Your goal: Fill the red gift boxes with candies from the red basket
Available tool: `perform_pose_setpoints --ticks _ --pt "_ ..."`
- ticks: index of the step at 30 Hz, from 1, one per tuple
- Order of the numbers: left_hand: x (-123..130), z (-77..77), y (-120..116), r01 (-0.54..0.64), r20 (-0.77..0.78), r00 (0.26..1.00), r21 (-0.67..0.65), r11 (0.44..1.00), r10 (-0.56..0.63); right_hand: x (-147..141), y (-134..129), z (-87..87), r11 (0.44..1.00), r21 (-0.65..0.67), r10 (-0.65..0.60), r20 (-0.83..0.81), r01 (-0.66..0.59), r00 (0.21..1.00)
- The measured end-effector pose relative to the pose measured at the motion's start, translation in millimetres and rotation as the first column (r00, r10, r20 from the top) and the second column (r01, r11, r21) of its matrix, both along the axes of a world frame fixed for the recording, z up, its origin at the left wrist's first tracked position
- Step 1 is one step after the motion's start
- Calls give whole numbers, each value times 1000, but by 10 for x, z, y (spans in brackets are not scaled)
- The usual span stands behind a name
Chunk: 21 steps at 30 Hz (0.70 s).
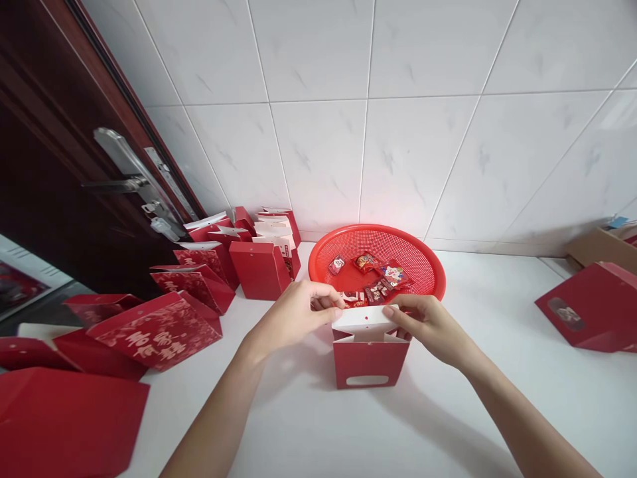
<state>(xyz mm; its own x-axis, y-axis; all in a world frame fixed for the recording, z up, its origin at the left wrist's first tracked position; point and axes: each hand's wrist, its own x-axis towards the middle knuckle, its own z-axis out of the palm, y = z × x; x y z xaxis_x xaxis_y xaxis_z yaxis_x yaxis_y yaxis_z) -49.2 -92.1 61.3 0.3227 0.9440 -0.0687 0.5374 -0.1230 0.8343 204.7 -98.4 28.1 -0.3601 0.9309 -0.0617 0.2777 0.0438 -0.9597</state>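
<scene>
A small red paper bag (369, 364) with a clear oval window stands upright on the white table, its top partly open and a white inner flap raised at the back. My left hand (309, 307) pinches the left corner of that flap between thumb and fingers. At the right corner, my right hand (423, 322) grips the same bag, thumb in front on the white flap and fingers behind. Just behind the bag sits a round red plastic basket (432, 265) holding several wrapped snacks (393, 273).
Several red paper bags (259, 269) stand along the left side, some with white lettering. Another red bag (592, 309) is at the right, near a cardboard box (592, 249). A tiled wall (318, 153) rises behind, and a dark door (44, 133) is at the left.
</scene>
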Motion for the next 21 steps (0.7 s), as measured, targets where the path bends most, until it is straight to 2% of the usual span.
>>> perform_pose_setpoints --ticks 3,7,12,17,21 --pt "3 -6 -13 36 -54 998 2 999 -36 14 -8 6 1000 -5 -15 19 15 1000" --pt "20 15 -36 57 -58 997 75 996 -53 18 -23 9 999 37 -2 26 1 1000" --pt "55 30 -110 28 -84 996 81 996 -21 1 -37 3 991 136 -3 60 -5 998" --pt "105 20 -205 -34 -179 982 171 985 65 9 -32 -6 986 168 1 118 -21 993" --pt "154 45 -247 -35 -202 977 180 983 72 14 -43 12 980 198 -34 180 -3 983"
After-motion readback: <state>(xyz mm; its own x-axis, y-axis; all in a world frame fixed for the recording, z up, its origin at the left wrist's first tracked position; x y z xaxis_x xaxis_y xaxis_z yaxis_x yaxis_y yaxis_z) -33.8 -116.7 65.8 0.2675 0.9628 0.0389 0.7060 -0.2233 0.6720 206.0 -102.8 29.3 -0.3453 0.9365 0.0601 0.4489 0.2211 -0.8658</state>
